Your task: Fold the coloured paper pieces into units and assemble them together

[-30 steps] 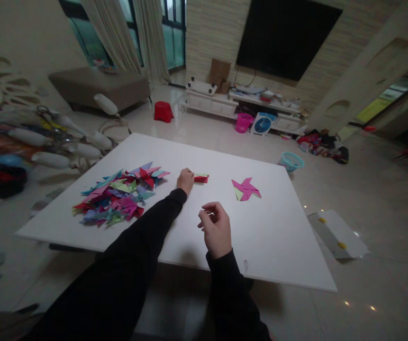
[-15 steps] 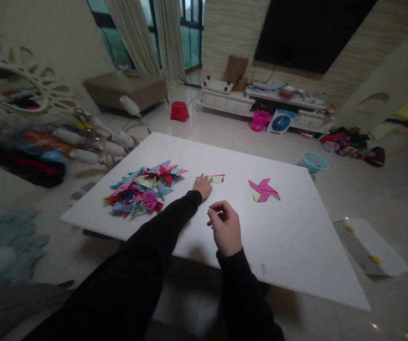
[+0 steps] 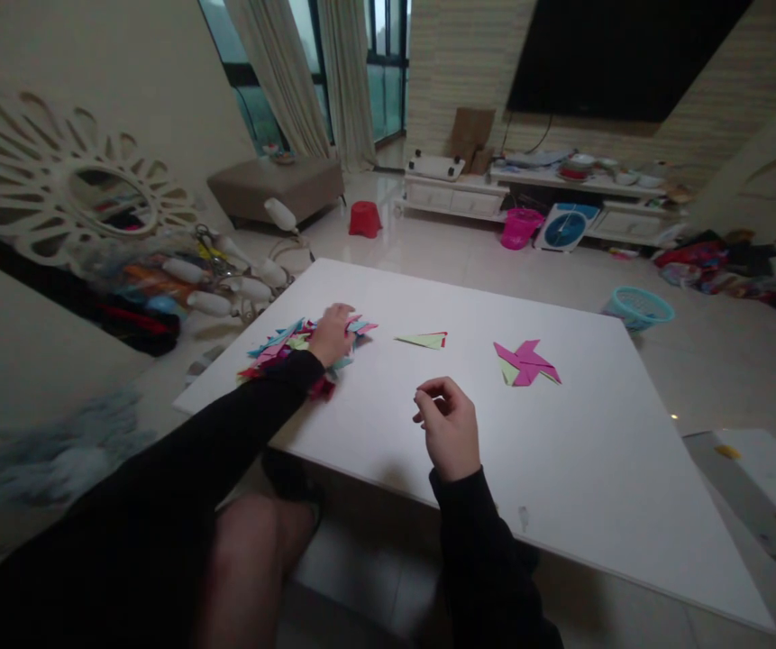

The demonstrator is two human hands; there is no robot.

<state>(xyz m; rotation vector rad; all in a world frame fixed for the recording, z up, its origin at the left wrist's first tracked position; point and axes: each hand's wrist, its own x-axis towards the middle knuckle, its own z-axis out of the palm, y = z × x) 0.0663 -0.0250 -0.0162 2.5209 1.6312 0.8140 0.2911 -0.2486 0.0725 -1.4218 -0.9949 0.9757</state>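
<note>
My left hand point(image 3: 332, 334) lies over a heap of colourful folded paper pieces point(image 3: 278, 347) on the left of the white table. Its fingers look slightly apart and bent down onto the papers; it covers part of the heap. Above the table's near side, my right hand point(image 3: 451, 428) is closed, thumb and forefinger brought together. What it pinches, if anything, is too small to make out. A narrow light-green folded paper point(image 3: 423, 340) with a red end lies mid-table, beyond both hands. Farther right rests a pink and light-green paper pinwheel shape point(image 3: 528, 363).
The white table point(image 3: 563, 469) has a small clear object point(image 3: 524, 517) near its front edge. Beyond its far right corner stands a turquoise basket point(image 3: 639, 309). A white board or box point(image 3: 766, 487) is on the floor at right, and a lamp with white shades point(image 3: 249, 287) at left.
My left hand has left the light-green folded paper and moved left onto the heap. My right hand keeps its closed pose. The view has shifted slightly left.
</note>
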